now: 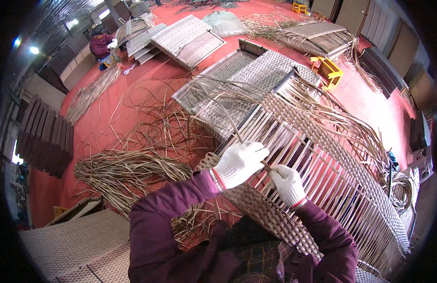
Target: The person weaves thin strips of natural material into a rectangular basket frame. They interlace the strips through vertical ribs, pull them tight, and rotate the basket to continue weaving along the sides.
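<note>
My left hand (239,163), in a white knit glove, is closed round a long brownish weaving strip (224,109). The strip's long tail arcs up and away over the woven panels behind. A short stretch of the same strip shows between my hands, and my right hand (288,185), also gloved, pinches it there. Both hands are just above a partly woven wicker panel (329,162). Its middle shows bare parallel rods with gaps, while woven bands run along both long sides. The fingertips of my right hand are partly hidden.
Loose strips (133,174) lie heaped on the red floor (93,141) to the left. More strips (341,120) drape over the panel's far side. Finished woven panels (190,40) are stacked farther off, near a yellow stool (328,71). A co-worker (103,46) sits at the far left.
</note>
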A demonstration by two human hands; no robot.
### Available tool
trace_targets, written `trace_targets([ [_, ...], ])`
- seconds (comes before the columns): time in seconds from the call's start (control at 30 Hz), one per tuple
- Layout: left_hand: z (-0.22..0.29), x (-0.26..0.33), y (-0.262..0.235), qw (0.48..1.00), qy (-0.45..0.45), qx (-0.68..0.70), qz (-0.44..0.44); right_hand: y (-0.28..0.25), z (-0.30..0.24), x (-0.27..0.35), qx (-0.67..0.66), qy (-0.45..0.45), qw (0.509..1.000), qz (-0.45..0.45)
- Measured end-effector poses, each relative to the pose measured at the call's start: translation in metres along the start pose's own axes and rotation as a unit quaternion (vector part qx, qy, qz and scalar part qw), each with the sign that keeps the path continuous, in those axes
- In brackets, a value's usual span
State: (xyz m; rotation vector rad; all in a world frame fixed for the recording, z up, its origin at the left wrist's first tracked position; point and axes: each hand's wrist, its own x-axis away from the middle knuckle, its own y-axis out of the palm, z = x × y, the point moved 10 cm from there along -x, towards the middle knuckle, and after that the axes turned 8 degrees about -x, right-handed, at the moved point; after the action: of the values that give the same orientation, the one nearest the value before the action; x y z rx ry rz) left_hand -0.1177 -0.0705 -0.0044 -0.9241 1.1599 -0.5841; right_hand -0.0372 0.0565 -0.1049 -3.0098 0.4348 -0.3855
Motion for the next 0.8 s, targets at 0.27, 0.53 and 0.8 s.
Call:
trace_targets([
  [0.27,-0.004,0.015,0.027,0.975,0.145,0.053,-0.158,0.006,-0.026,0.009,0.130,-0.083,0.988,-0.022],
  [0.53,-0.044,0.019,0.002,0.970,0.231,-0.023,-0.067,0.025,-0.026,-0.014,0.050,-0.055,0.997,-0.023],
  [0.8,-0.163,0.057,-0.013,0.989,0.091,-0.071,-0.092,0.060,-0.026,-0.024,0.031,-0.001,0.994,-0.102],
])
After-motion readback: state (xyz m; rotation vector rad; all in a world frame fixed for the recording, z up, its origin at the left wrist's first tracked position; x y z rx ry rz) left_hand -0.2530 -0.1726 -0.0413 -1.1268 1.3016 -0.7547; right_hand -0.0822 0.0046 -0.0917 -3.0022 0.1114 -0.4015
